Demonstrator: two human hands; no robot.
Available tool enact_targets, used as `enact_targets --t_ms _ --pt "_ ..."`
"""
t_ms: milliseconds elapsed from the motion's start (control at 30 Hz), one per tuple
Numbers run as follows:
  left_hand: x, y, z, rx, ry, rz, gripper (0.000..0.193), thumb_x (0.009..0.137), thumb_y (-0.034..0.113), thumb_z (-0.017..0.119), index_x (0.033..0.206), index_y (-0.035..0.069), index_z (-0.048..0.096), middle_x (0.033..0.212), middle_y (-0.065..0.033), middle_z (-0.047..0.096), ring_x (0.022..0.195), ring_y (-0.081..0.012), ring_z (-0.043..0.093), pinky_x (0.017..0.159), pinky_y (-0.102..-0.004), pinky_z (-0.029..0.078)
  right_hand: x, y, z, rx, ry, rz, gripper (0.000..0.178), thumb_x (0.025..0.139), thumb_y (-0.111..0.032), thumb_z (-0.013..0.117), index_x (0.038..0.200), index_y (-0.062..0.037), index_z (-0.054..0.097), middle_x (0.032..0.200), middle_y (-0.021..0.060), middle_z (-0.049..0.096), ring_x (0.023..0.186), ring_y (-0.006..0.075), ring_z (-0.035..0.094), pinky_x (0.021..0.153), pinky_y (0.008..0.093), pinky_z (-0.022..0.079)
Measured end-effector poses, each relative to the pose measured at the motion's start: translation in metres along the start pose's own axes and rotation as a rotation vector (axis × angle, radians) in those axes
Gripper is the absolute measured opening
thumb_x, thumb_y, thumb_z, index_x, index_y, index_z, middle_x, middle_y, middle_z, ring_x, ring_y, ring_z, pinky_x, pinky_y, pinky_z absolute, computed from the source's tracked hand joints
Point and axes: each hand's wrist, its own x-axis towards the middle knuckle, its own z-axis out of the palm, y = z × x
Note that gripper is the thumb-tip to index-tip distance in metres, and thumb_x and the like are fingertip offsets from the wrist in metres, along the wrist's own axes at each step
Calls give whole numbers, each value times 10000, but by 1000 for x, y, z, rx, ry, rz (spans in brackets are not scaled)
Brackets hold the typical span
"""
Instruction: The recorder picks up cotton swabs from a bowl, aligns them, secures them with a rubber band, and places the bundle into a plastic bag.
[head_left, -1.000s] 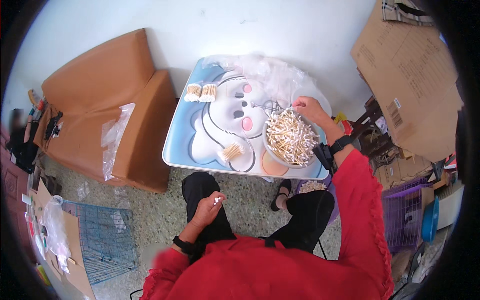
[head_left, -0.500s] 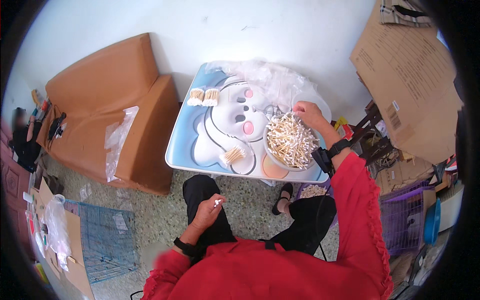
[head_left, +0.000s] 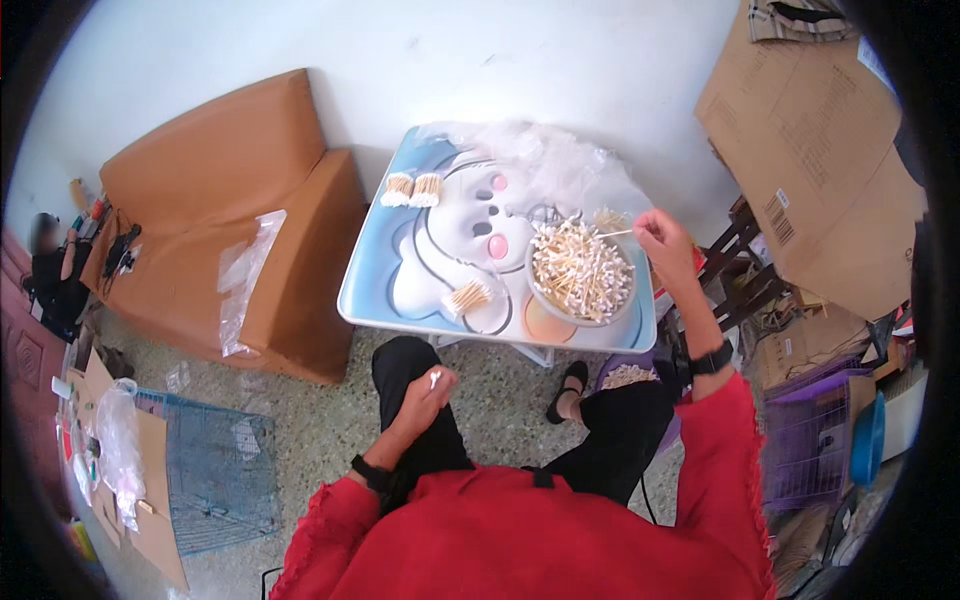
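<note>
A bowl heaped with cotton swabs (head_left: 582,272) stands at the right of the small table (head_left: 365,290). Just past its upper right rim, my right hand (head_left: 665,243) pinches a cotton swab (head_left: 616,233) by one end, the stick pointing left over the heap. My left hand (head_left: 426,398) is closed above my left knee, with white cotton tips (head_left: 435,379) poking out of the fist; how many swabs it holds is hidden. On the table lie a loose bunch of swabs (head_left: 468,296) near the front and two tied bundles (head_left: 411,190) at the back left.
Clear plastic bags (head_left: 540,150) spread along the table's back edge. A brown sofa (head_left: 220,220) stands to the left, a wire cage (head_left: 220,470) below it. Large cardboard (head_left: 800,150) leans at the right. A purple basket (head_left: 632,372) with more swabs sits under the table. Another person (head_left: 55,270) sits far left.
My right hand has moved right, away from the bowl's back rim, and a swab now shows in its fingers. My left hand stays closed near my knee.
</note>
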Motion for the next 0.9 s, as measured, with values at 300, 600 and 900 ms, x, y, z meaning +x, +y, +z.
enact_targets --t_ms 300,600,900 --pt "29 119 55 -685 -311 -189 287 954 296 403 966 46 542 600 15 436 443 -52 305 395 -196 244 -129 -78 41 393 -149 122 56 828 -42 583 869 -17 555 807 -23 543 739 47 499 670 187 405" --pt "3 132 69 -782 -461 -313 361 948 372 403 972 40 542 596 29 432 440 -27 278 384 -177 201 -154 -99 44 170 -202 -33 84 777 -17 608 844 2 561 788 42 563 739 127 547 695 256 440" --pt "-6 127 74 -782 -436 -333 191 905 248 534 850 67 556 606 29 452 463 -27 320 395 -168 215 -172 -98 58 272 -195 30 102 771 -25 622 850 -3 563 803 44 570 741 131 550 699 264 444"
